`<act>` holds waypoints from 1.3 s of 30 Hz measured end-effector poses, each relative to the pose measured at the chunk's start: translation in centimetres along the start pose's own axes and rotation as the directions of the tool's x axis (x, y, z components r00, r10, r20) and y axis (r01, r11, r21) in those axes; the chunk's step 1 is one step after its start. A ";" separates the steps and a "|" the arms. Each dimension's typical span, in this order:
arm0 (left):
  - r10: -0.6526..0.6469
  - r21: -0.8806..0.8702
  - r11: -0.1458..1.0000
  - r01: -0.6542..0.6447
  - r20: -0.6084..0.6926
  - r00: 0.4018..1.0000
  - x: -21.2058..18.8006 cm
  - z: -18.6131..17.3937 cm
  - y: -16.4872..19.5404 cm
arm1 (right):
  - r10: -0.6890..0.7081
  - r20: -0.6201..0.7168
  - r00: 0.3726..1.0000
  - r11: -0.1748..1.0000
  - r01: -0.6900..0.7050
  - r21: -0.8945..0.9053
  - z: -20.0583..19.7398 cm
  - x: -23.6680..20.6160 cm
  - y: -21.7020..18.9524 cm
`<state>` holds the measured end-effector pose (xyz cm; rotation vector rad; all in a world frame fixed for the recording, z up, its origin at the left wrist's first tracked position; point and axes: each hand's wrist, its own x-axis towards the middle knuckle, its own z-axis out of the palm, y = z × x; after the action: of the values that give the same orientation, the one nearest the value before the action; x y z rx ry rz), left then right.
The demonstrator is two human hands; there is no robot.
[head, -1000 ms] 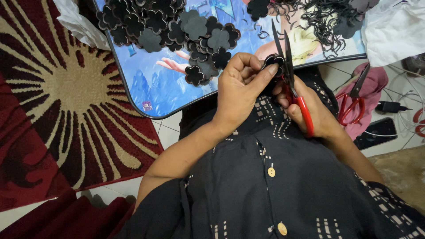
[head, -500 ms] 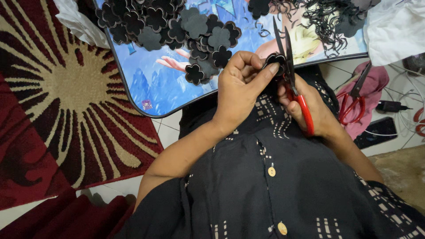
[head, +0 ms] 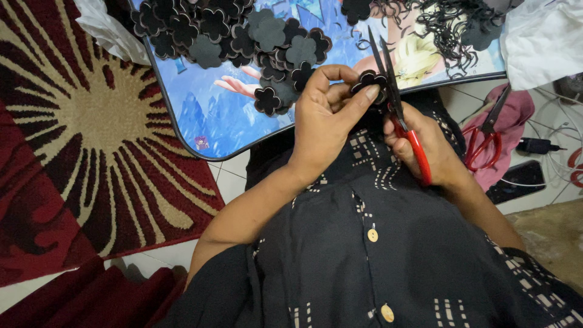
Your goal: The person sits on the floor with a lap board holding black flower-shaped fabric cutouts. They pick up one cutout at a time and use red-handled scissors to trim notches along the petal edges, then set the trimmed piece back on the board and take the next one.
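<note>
Flower piece: small dark flower-shaped cutout, flat, lobed edge, held over the lap at the tray's near edge.
Left grip: left hand closed, pinching the cutout between thumb and fingers.
Right grip: right hand closed around red-handled scissors, blades slightly parted at the cutout.
Tray: glossy blue picture tray, heaped with matching flower cutouts.

flower cutouts on tray | rug left (spare scissors right)
</note>
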<state>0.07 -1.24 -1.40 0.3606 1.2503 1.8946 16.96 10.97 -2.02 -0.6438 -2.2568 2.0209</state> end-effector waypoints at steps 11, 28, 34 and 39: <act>0.071 0.044 0.997 -0.070 -0.015 0.997 0.2 -0.4 0.2 | -0.002 0.015 1.000 0.999 0.003 -0.034 -0.2 0.1 0.6; 0.101 0.074 0.992 -0.099 -0.020 0.995 -0.4 0.4 0.7 | -0.070 0.087 0.994 0.996 0.075 -0.057 -0.2 0.5 -2.7; 0.119 0.111 0.987 -0.118 -0.001 0.993 -0.6 0.4 1.1 | -0.038 0.089 0.995 0.997 0.043 -0.059 -0.4 0.3 -2.2; 0.129 0.129 0.983 -0.128 0.000 0.992 -0.4 0.4 1.2 | -0.023 0.087 0.996 0.994 0.032 -0.103 -0.5 0.4 -1.7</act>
<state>0.03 -1.49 -0.07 0.5129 1.3876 1.9290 16.33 11.50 -0.44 -0.5402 -2.4185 1.9660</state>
